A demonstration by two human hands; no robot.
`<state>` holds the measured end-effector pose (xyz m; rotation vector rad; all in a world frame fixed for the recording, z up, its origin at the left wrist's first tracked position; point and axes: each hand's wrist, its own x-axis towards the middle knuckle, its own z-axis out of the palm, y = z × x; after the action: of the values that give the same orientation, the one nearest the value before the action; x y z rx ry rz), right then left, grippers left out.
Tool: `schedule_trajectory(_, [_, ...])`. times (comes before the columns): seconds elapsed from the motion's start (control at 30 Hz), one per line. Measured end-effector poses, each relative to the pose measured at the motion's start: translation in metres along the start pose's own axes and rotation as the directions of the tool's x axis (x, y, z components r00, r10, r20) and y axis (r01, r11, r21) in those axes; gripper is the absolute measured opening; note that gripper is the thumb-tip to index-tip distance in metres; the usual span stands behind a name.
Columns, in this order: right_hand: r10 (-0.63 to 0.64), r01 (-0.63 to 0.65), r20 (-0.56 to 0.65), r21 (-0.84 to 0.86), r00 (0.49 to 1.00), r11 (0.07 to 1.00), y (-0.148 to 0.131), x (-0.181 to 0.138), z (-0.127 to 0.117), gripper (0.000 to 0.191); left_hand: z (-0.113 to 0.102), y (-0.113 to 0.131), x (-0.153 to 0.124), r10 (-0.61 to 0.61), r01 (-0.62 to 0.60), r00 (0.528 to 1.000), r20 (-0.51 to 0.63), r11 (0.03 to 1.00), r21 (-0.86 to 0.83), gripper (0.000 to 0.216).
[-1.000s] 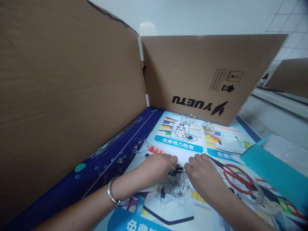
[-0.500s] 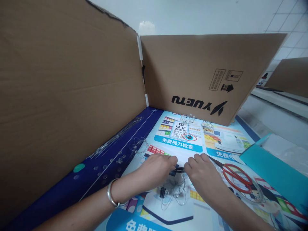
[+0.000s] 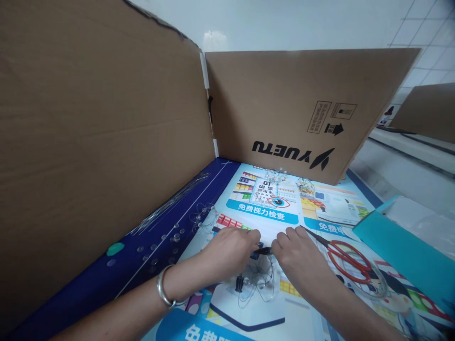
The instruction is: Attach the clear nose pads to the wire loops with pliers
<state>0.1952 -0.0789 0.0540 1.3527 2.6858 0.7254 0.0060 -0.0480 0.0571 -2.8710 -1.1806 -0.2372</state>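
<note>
My left hand [image 3: 236, 247] is closed, its thumb and fingers pinched at one end of a short, narrow black piece [image 3: 263, 251]. At the other end, my right hand [image 3: 294, 251] is closed too, fingers curled inward. What the black piece is cannot be made out, as both ends are hidden in the fingers. Just below it lies a loose tangle of thin wire with clear beads [image 3: 262, 284]. Whether this wire joins the black piece is unclear. Red-handled scissors [image 3: 350, 261] lie right of my right hand, their blades pointing up and left past my knuckles.
Cardboard panels [image 3: 227, 109] wall off the left and back. Along the left lie straight wires [image 3: 168, 203], loose clear beads [image 3: 176, 234] and a green disc [image 3: 115, 249]. More beaded wire bunches [image 3: 305, 186] sit at the back. A teal box [image 3: 408, 251] stands right, near a clear coil [image 3: 382, 286].
Both hands stay almost in place around the black piece, which looks slightly flatter and straighter between them. The whole view has shifted a little.
</note>
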Motion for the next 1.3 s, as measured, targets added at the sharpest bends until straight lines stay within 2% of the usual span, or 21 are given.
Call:
schedule_trajectory(0.2, [-0.02,0.021,-0.049,0.021,0.999,1.0,0.0026,0.0009,0.0016,0.008,-0.0021,0.0003,-0.0001,-0.017,0.017,1.0,0.013,1.0,0.002,0.012])
schedule_trajectory(0.63, [0.054,-0.054,-0.009,0.001,0.998,0.999,-0.0029,-0.0001,-0.0042,0.008,-0.0072,-0.0011,-0.0011,-0.066,0.066,0.997,0.038,0.998,-0.011,0.013])
schedule_trajectory(0.93, [0.038,-0.037,-0.034,0.003,0.999,0.999,-0.0008,0.0004,-0.0003,0.008,-0.0048,-0.0021,-0.0005,-0.009,0.009,1.0,0.028,1.0,0.015,0.011])
schedule_trajectory(1.3, [0.014,-0.014,-0.005,0.021,1.0,1.0,-0.0006,0.0011,-0.0048,0.007,-0.0031,-0.0018,-0.0019,-0.005,0.005,1.0,0.019,1.0,-0.017,0.012])
